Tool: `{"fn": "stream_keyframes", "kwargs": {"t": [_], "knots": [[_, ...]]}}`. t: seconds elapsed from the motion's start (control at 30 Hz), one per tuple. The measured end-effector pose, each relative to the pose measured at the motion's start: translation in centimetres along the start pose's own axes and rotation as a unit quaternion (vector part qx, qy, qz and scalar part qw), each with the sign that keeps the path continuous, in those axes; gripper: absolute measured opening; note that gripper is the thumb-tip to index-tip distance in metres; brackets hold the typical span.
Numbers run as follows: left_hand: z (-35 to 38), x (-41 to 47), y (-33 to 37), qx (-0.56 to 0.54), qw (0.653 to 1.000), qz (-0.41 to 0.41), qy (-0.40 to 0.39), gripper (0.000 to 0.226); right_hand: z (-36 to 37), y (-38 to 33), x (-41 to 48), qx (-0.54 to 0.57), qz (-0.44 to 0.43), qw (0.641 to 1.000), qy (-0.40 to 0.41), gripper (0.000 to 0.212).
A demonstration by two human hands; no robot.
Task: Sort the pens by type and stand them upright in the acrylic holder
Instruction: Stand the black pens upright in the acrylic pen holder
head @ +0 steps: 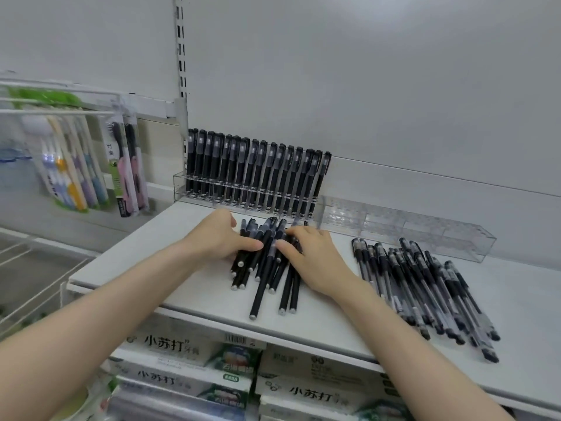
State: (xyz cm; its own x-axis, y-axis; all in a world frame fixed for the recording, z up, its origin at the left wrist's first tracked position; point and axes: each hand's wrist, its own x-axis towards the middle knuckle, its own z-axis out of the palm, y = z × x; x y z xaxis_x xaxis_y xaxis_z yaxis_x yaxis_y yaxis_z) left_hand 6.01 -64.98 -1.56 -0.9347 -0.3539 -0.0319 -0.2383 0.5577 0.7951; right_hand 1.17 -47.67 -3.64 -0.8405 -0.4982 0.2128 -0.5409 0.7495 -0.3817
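Along the shelf's (182, 268) back edge, the acrylic holder's (179, 185) left end stood full of matte pens (252, 171). Mid-shelf, the left hand (220, 238) and right hand (315, 256) gripped a loose matte pile (267, 268), fingers curled round it. Clear-barrelled pens (425, 284) lay unsorted rightward, before the empty section (425, 232).

Both forearms bare, reaching fwd from lower L & R, converging. L hand (217, 235) palm down, wrist straight, fingers curled over far side of the black pens (261, 278), thumb stretched out toward R hand (312, 256). R hand palm down too, wrist bent slightly inward, fingers curled over the pens' far ends, thumb pointing back at L thumb. Thumb tips near, not touching. Pens clasped btwn both hands.
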Motion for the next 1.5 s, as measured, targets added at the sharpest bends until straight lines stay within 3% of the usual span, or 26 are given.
{"fn": "stream_keyframes", "kwargs": {"t": [0.1,0.37,0.53,0.63,0.73,0.83,1.0,1.27,1.3,1.4,1.5], "knots": [[-0.6,0.1,0.2,0.022,1.000,0.010,-0.015,0.041,0.2,-0.1,-0.1,-0.002,0.002,1.000,0.004,0.045],[-1.3,0.7,-0.1,0.016,0.998,0.012,-0.054,0.026,0.2,-0.1,-0.2,0.010,0.005,1.000,0.006,0.044],[-1.9,0.0,-1.0,-0.067,0.994,0.036,-0.079,0.024,0.3,0.3,0.0,0.026,0.007,1.000,0.011,0.044],[-2.3,-1.2,-0.8,-0.128,0.985,0.070,-0.097,0.026,-0.4,-0.1,0.0,0.067,0.006,0.996,0.059,0.039],[-2.2,-2.4,-0.4,-0.195,0.965,0.131,-0.120,0.017,-1.9,-1.3,-0.2,0.229,-0.039,0.969,0.088,0.036],[-1.6,-2.5,0.3,-0.207,0.947,0.199,-0.145,0.015,-3.1,-3.1,0.1,0.383,-0.074,0.916,0.091,0.024],[-1.0,0.0,1.5,-0.244,0.928,0.250,-0.131,0.007,-4.8,-4.3,1.8,0.485,-0.059,0.859,0.155,0.007],[-0.7,5.4,2.2,-0.223,0.923,0.265,-0.166,0.012,-4.7,-4.0,5.6,0.437,0.006,0.861,0.259,0.009],[-0.6,6.0,2.2,-0.214,0.928,0.265,-0.154,0.015,-4.9,-4.0,6.1,0.429,0.011,0.857,0.287,0.008],[-0.3,8.2,1.8,-0.194,0.944,0.262,-0.059,0.025,-5.5,-3.5,6.9,0.397,0.011,0.840,0.369,0.044],[-0.2,8.9,0.9,-0.261,0.933,0.247,-0.038,0.024,-6.4,-2.4,7.4,0.299,0.008,0.859,0.415,0.047]]}}
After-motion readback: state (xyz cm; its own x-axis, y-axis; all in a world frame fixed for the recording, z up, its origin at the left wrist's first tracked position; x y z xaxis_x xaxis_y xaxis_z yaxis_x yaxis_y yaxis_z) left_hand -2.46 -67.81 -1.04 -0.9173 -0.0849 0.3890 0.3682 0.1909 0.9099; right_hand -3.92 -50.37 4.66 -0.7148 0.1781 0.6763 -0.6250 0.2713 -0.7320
